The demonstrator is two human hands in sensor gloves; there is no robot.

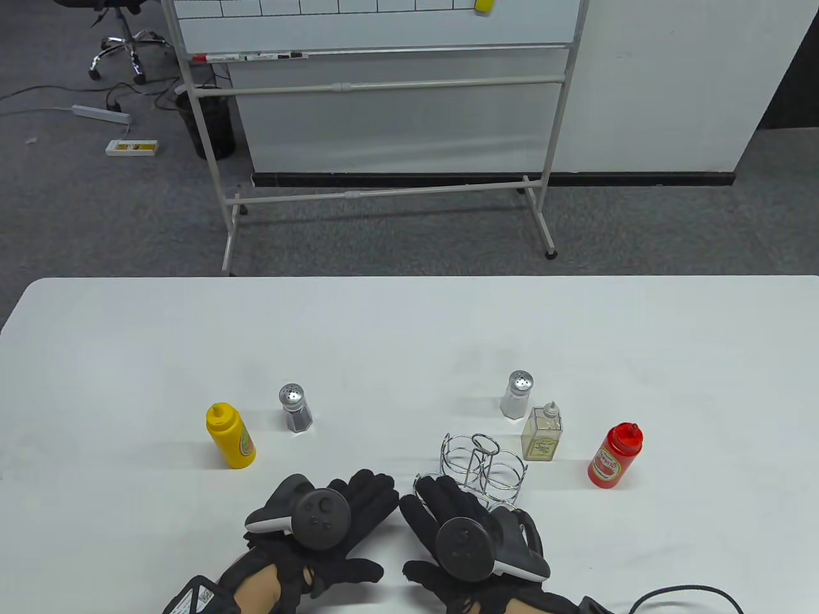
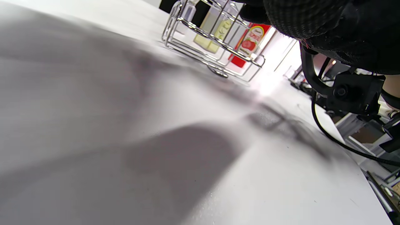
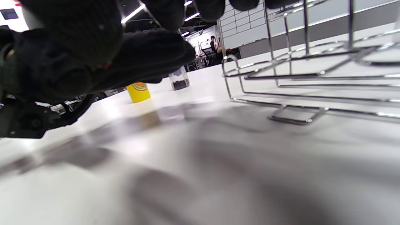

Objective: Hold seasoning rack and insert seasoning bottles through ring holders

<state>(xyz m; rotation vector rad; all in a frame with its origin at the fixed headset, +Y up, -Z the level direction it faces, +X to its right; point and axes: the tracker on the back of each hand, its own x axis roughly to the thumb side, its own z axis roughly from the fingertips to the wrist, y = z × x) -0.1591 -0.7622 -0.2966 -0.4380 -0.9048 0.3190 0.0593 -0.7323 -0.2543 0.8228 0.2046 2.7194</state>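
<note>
Table view: both hands lie flat on the white worktop [image 1: 409,332], fingers spread and holding nothing. The left hand [image 1: 326,518] is well short of any bottle; the right hand [image 1: 467,531] has its fingertips at the near edge of the wire seasoning rack [image 1: 483,464], and contact cannot be told. Beyond the rack stand the oil bottle [image 1: 542,435], the salt shaker [image 1: 517,394] and the ketchup bottle [image 1: 614,455]; off to the left are the mustard bottle [image 1: 231,436] and the pepper shaker [image 1: 295,408].

Left wrist view: the rack [image 2: 212,43] stands empty and upright, with the oil and ketchup bottles seen through its wires.

Right wrist view: the rack's base [image 3: 297,115] lies just ahead of the gloved fingers [image 3: 156,59].

The step in hand looks like taking hold of the rack. Best done by gripping the central loop handle, steadying the frame, so the other hand can lower each bottle straight down through a ring
</note>
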